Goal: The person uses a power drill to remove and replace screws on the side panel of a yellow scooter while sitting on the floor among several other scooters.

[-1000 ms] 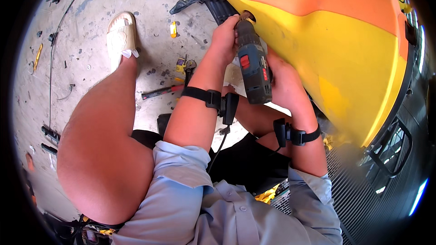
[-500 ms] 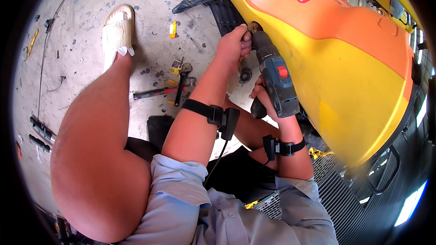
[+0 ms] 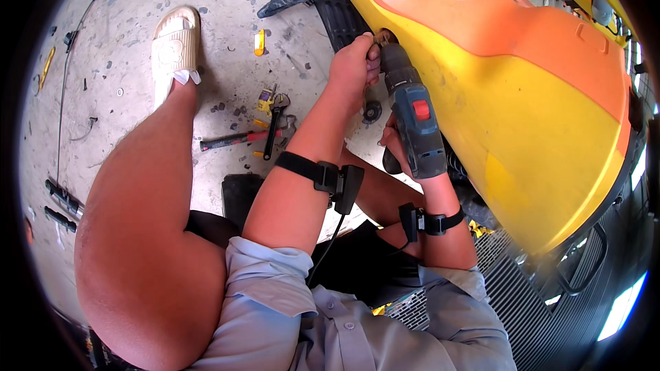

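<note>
Now the drill (image 3: pixel 417 127) slants farther right than a second ago, its body overlapping the yellow shell (image 3: pixel 522 124); chuck (image 3: pixel 396 62) just beside the opening (image 3: pixel 388 36) in the shell's edge. Right hand (image 3: pixel 394 141): grip wrapped round the drill. Left hand (image 3: pixel 351 65): fingers curled near the chuck, contents hidden, cannot tell. Likely an alignment adjustment.

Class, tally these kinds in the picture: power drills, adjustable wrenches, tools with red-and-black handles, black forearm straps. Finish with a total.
Power drill: 1
Adjustable wrench: 1
Red-and-black-handled tool: 1
Black forearm straps: 2
Total: 5
</note>
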### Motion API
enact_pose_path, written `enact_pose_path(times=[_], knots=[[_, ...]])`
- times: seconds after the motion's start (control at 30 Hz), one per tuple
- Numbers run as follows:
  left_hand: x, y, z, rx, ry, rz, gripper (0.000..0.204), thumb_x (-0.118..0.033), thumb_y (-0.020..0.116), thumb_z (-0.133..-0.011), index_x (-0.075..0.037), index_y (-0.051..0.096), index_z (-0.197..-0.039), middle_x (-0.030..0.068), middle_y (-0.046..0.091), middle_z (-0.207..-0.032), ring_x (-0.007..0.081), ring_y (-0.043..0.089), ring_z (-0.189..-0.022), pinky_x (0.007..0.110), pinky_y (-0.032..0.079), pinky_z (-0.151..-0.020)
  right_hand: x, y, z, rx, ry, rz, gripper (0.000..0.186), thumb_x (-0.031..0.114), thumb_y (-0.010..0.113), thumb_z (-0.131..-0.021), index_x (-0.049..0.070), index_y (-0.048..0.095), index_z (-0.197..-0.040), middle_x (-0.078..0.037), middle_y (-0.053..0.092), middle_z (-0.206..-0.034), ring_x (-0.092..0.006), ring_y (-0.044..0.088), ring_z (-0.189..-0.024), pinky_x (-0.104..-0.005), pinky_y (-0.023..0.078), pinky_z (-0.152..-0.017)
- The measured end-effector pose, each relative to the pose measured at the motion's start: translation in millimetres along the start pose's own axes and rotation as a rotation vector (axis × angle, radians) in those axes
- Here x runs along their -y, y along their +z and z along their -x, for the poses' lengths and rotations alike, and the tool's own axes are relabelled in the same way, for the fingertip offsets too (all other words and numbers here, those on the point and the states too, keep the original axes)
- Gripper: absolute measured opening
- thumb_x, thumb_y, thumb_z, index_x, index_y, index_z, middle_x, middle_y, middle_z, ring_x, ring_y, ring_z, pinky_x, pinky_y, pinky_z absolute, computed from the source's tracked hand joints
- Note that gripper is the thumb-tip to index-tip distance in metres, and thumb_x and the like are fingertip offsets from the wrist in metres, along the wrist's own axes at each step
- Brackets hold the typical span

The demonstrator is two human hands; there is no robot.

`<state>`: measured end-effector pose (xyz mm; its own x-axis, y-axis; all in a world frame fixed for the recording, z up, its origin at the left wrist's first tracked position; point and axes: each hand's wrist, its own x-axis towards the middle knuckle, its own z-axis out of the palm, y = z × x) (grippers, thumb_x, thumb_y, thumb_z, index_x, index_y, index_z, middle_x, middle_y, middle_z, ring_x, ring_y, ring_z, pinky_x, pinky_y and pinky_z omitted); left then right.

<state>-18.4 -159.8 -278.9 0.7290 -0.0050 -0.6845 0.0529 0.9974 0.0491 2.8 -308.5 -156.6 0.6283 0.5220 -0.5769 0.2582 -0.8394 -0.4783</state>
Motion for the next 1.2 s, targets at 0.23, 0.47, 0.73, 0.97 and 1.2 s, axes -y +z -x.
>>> enact_pose_path(times=[0.23, 0.47, 0.73, 0.97, 1.2], knots=[[-2, 8, 7, -0.029, -0.006, -0.001, 0.038, -0.037, 0.052, -0.102, -0.019, 0.044, -0.07, -0.0091, 0.034, -0.059, 0.0073, 0.029, -0.05, 0.025, 0.027, -0.052, -12, 2, 1, -0.018, -0.048, 0.001, 0.033, 0.008, 0.075, -0.075, 0.008, 0.068, -0.108, -0.009, 0.068, -0.093, -0.0285, 0.067, -0.082, -0.0359, 0.054, -0.077], [-3, 6, 5, 0.006, -0.005, 0.026, 0.036, -0.036, 0.052, -0.101, -0.019, 0.044, -0.07, -0.0094, 0.034, -0.06, 0.0059, 0.028, -0.05, 0.024, 0.024, -0.049, -7, 0, 2, 0.047, 0.077, -0.451, 0.027, 0.005, 0.075, -0.082, 0.002, 0.067, -0.107, -0.005, 0.069, -0.093, -0.0163, 0.067, -0.082, -0.0315, 0.055, -0.074], [-7, 14, 10, -0.085, -0.014, 0.0, 0.036, -0.035, 0.052, -0.1, -0.02, 0.043, -0.069, -0.0095, 0.034, -0.06, 0.0064, 0.027, -0.05, 0.025, 0.023, -0.049, -9, 2, 5, 0.006, 0.002, -0.201, 0.025, -0.003, 0.07, -0.082, 0.002, 0.064, -0.106, -0.005, 0.066, -0.087, -0.0151, 0.065, -0.078, -0.0318, 0.057, -0.072], [-7, 12, 11, -0.069, -0.022, 0.016, 0.035, -0.034, 0.052, -0.1, -0.02, 0.043, -0.069, -0.0097, 0.033, -0.059, 0.0063, 0.026, -0.05, 0.025, 0.022, -0.049, -4, -4, 5, 0.01, -0.072, -0.049, 0.029, -0.004, 0.07, -0.082, 0.001, 0.064, -0.11, -0.006, 0.066, -0.09, -0.0145, 0.066, -0.08, -0.032, 0.058, -0.072], [-6, 15, 10, -0.1, -0.012, -0.007, 0.035, -0.034, 0.051, -0.1, -0.021, 0.043, -0.068, -0.0103, 0.032, -0.059, 0.0062, 0.025, -0.05, 0.026, 0.022, -0.049, -7, -3, 4, 0.045, 0.064, -0.272, 0.03, -0.005, 0.07, -0.08, 0.001, 0.064, -0.109, -0.005, 0.067, -0.089, -0.0149, 0.066, -0.079, -0.032, 0.058, -0.072]])
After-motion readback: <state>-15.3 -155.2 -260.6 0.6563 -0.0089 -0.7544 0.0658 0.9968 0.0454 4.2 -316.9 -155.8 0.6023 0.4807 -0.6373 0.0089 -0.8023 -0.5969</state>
